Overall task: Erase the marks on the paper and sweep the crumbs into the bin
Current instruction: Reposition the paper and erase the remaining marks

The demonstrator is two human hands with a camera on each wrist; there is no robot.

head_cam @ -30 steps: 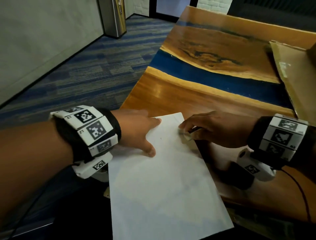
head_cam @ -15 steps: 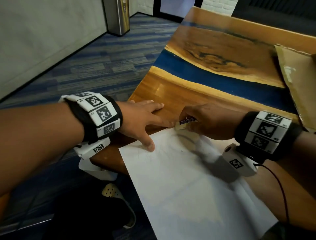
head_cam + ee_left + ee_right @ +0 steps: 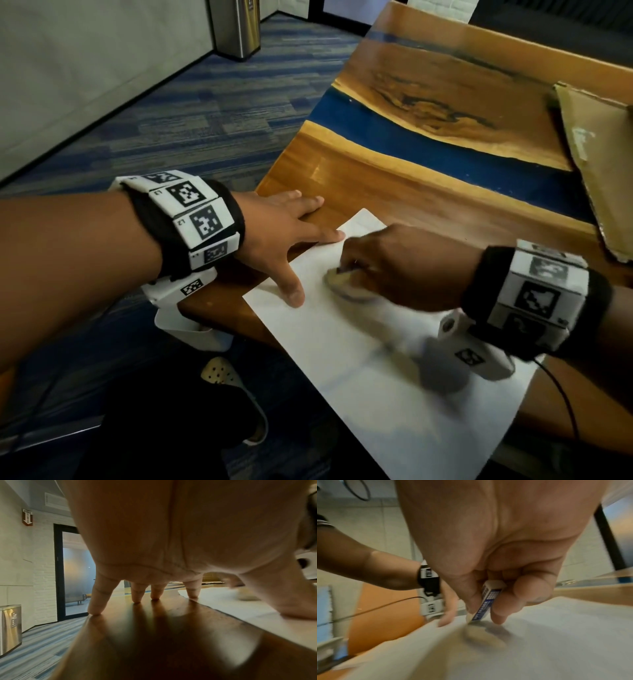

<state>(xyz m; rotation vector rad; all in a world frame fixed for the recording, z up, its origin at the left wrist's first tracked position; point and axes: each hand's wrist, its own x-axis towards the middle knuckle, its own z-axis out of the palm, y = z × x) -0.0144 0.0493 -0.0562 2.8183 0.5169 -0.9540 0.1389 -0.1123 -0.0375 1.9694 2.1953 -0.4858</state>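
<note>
the erasing step is under way, judging by the blur around the eraser tip. the sheet of white paper (image 3: 394, 359) is lying skewed on the wood-and-blue-resin tabletop (image 3: 428, 164), with its near end hanging past the tabletop's near edge.

the right hand (image 3: 387, 260) is pinching a small white eraser in a blue printed sleeve (image 3: 486, 601) between thumb and fingers, with the bare tip pressing down on the paper's far-left part. a smudged, blurred patch (image 3: 346, 284) is showing on the paper just beside the tip; whether it is pencil marks, crumbs or only motion blur i cannot tell.

the left hand (image 3: 291, 233) is spread flat, fingers straight. its thumb is pressing on the paper's left edge and its index fingertip is sitting at the paper's far corner, while the other 3 fingertips are resting on bare wood beside the paper.

a steel bin (image 3: 236, 27) is standing on the carpet well beyond the paper's far end. a sheet of cardboard (image 3: 603, 164) is lying on the tabletop to the far right of the paper.

no crumbs are clearly visible yet, so the sweeping is probably not begun. the next move is likely calling for firm downward hold from the left hand while the eraser is rubbing in short strokes, since the overhanging paper could slide or crease. after that, the crumbs would need gathering toward the bin, which is a long way from the paper.
</note>
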